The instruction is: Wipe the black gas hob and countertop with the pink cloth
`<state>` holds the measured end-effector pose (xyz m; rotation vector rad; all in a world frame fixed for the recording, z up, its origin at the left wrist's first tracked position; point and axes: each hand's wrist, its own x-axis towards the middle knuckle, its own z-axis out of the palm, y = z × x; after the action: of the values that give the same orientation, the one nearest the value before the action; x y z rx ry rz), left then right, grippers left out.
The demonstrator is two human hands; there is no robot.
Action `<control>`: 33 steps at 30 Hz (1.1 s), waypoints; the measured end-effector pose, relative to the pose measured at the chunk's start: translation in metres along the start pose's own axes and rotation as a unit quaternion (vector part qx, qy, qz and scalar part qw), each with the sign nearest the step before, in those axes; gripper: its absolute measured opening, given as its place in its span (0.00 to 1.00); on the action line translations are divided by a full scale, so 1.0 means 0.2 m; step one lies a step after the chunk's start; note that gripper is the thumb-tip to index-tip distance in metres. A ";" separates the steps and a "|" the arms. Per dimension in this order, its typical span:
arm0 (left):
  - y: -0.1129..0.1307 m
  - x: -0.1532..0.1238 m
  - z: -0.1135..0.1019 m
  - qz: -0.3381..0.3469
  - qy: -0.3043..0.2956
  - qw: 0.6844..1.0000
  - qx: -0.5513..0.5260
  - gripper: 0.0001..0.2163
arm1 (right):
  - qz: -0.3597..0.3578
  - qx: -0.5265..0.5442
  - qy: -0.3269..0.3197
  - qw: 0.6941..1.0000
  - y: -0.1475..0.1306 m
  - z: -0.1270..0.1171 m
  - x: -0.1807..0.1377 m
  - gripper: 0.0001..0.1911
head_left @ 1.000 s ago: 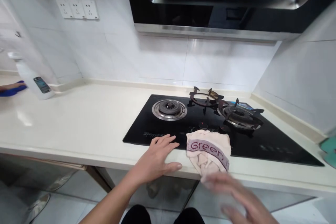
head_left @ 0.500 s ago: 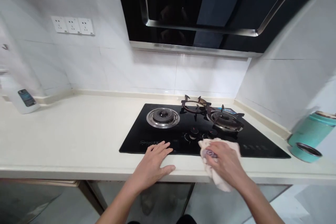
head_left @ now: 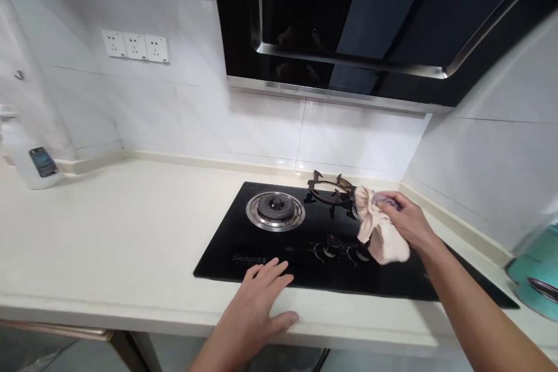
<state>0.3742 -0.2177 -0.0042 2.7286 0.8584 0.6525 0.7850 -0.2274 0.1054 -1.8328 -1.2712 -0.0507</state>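
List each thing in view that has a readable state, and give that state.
Left hand, open, palm down
Right hand, closed on the cloth
Cloth, bunched, gripped over the stove
Left burner, exposed, no flame visible
Pan support, off the left burner
Wall sockets, nothing plugged in
White bottle, standing

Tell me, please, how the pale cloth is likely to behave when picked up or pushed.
The pale cloth is probably floppy, since it sags in folds from the right hand. It is likely light, given its thin-looking fabric. Pushed across the stove, it would probably crumple rather than roll, given its bunched shape.
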 end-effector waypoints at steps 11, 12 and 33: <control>-0.05 0.00 0.04 0.039 0.001 0.999 0.033 0.28 | -0.041 -0.227 -0.235 0.944 0.09 0.57 0.26 0.21; -0.05 0.00 0.04 0.040 0.002 0.999 0.036 0.28 | -0.038 -0.237 -0.253 0.937 0.10 0.58 0.28 0.23; 0.00 0.00 0.01 -0.001 0.009 1.000 0.001 0.27 | -0.082 -0.193 -0.337 0.918 0.01 0.44 0.16 0.17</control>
<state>0.3752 -0.2185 -0.0059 2.7278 0.8671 0.6776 0.7644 -0.1459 0.0658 -2.1654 -2.0087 0.2847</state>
